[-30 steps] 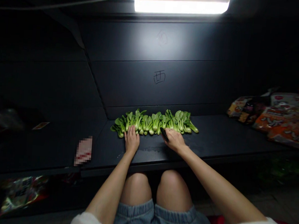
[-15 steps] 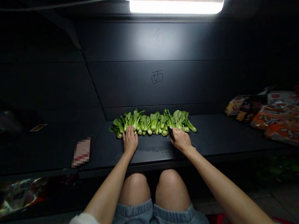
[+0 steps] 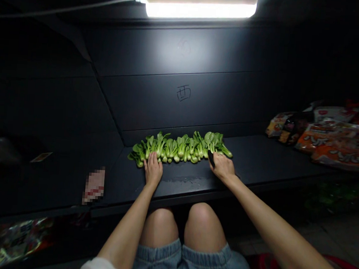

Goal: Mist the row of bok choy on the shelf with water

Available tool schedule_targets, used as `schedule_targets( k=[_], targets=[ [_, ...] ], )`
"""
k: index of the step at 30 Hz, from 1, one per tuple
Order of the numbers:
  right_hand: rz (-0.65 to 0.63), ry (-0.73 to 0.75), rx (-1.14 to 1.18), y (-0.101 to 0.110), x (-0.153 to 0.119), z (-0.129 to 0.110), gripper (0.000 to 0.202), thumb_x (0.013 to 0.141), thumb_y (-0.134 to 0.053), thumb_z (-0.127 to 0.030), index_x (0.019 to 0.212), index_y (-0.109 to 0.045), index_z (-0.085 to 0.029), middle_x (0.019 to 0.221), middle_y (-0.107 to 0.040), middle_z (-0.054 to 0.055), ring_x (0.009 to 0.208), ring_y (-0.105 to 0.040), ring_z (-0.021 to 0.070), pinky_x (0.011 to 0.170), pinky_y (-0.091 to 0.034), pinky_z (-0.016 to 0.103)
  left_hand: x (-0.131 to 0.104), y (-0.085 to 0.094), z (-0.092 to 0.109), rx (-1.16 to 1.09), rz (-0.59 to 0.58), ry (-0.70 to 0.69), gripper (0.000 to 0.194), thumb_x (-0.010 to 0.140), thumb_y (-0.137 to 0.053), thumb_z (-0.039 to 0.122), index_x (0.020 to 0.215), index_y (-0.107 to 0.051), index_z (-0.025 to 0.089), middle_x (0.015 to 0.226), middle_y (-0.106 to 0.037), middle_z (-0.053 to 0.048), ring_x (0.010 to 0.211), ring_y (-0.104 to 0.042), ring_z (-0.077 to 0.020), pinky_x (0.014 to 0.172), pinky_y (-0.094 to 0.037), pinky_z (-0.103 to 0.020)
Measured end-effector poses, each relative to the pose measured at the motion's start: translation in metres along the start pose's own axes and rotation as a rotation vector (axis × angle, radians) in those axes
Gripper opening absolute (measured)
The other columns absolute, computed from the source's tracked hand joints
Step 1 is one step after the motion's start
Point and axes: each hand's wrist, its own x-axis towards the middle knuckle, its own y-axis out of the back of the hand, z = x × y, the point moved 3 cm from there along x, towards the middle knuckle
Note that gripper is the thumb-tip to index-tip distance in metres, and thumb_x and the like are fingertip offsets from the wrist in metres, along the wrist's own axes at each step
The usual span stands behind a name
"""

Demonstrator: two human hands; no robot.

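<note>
A row of small green leafy vegetables with pale stems (image 3: 181, 147) lies along the dark shelf (image 3: 178, 185). At the row's left part, my left hand (image 3: 153, 170) rests with fingers spread over the stem ends, touching them. My right hand (image 3: 223, 166) is closed around a black-handled tool (image 3: 211, 158) near the right end of the row. Most of the tool is hidden by the hand, so its kind cannot be made out.
Orange and yellow snack packs (image 3: 339, 141) are piled on the shelf at the right. A blurred pinkish item (image 3: 94, 186) and a small card (image 3: 41, 157) lie at the left. A lit lamp (image 3: 200, 9) hangs above.
My right hand has moved a little to the right along the row with the black-handled tool. My left hand stays at the left part of the row. The view has shifted slightly.
</note>
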Motion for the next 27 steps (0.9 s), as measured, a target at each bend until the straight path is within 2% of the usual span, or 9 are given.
schedule_targets(
  k=[10,27],
  targets=[
    [-0.012,-0.065,0.026,0.000,-0.001,0.014,0.035,0.099,-0.038,-0.032,0.110,-0.061,-0.008,0.103,-0.072,0.019,0.100,-0.069,0.0267,0.076,-0.050,0.030,0.000,-0.001,0.000,-0.008,0.010,-0.009,0.055,0.090,-0.041,0.020,0.144,-0.042,0.007,0.148,-0.048,-0.021,0.142,-0.039,-0.0297,0.119,-0.023,-0.057],
    [0.039,-0.085,0.080,0.001,0.001,0.011,0.038,0.101,-0.035,-0.038,0.108,-0.060,-0.011,0.104,-0.071,0.016,0.100,-0.068,0.0251,0.075,-0.047,0.028,0.000,0.002,0.005,-0.073,0.060,-0.169,0.053,0.091,-0.041,0.018,0.143,-0.042,0.008,0.146,-0.050,-0.020,0.143,-0.038,-0.0271,0.121,-0.022,-0.053]
  ],
)
